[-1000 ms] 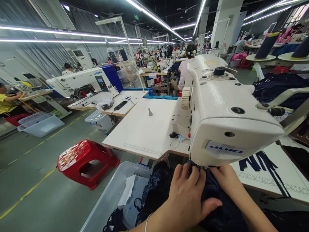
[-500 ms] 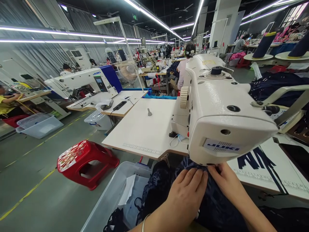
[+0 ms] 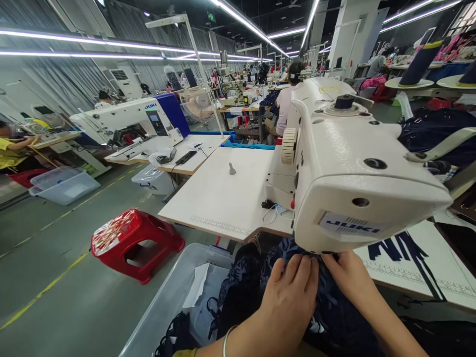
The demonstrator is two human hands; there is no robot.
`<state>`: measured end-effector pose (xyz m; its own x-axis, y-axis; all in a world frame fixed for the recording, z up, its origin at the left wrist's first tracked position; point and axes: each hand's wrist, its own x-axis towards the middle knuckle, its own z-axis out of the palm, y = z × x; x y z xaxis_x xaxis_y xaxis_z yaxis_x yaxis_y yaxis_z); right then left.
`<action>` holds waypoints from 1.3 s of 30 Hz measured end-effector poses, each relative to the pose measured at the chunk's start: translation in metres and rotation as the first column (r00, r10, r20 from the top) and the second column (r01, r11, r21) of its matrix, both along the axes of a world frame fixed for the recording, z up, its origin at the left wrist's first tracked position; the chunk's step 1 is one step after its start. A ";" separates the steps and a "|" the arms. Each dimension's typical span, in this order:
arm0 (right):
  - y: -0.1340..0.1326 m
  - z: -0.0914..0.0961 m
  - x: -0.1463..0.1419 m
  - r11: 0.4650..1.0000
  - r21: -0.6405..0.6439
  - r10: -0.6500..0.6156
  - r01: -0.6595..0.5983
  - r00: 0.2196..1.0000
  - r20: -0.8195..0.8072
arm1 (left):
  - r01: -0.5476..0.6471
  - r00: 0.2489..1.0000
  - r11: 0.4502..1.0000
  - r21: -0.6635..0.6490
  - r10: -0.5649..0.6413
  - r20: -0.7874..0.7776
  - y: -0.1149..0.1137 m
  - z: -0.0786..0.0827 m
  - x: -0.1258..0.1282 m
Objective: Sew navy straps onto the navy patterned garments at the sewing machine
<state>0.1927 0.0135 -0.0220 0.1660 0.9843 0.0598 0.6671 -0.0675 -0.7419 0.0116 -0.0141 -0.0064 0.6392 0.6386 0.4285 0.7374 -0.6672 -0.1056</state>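
Navy fabric (image 3: 330, 305) sat bunched under the sewing machine (image 3: 357, 168) head, at the surface's (image 3: 223, 198) edge. My left hand (image 3: 290, 302) lay flat on it, grip spread, likely to hold it smooth; my right hand (image 3: 349, 277) touched it too (fingertips hidden, grip unclear).

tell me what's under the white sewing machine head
Dark navy fabric bunched beneath it, left hand and right hand pressing on it. The needle area is hidden by the machine head.

Left hand (image 3: 288, 302) lies palm down, fingers straight and together. Right hand (image 3: 345, 277) reaches forward just beside it, forearm angled inward, fingertips out of sight.
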 end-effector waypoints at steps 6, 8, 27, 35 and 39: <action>-0.035 -0.003 -0.002 0.994 -0.010 0.102 -0.107 0.971 -0.218 | 0.325 0.946 0.944 -0.051 -0.325 0.011 0.001 0.008 -0.020; -0.047 -0.004 -0.003 0.990 -0.020 0.129 -0.141 0.949 -0.287 | 0.413 0.910 0.910 -0.040 -0.412 0.033 0.001 0.006 -0.025; -0.046 -0.015 0.008 0.935 0.263 0.245 -0.238 0.970 0.005 | 0.380 0.925 0.912 -0.153 -0.377 0.047 0.010 0.016 -0.022; -0.033 -0.024 -0.001 0.987 0.155 -0.022 0.034 0.996 -0.081 | 0.287 0.958 0.944 -0.162 -0.282 0.052 0.011 0.010 -0.019; -0.015 -0.015 -0.003 0.997 0.062 -0.044 0.049 0.995 -0.088 | 0.187 0.980 0.974 -0.132 -0.175 0.094 0.008 0.005 -0.017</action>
<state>0.1896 -0.0016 -0.0369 0.2188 0.9700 0.1060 0.5977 -0.0474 -0.8003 -0.0056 -0.0058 -0.0018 0.7164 0.5724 0.3990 0.6052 -0.7943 0.0529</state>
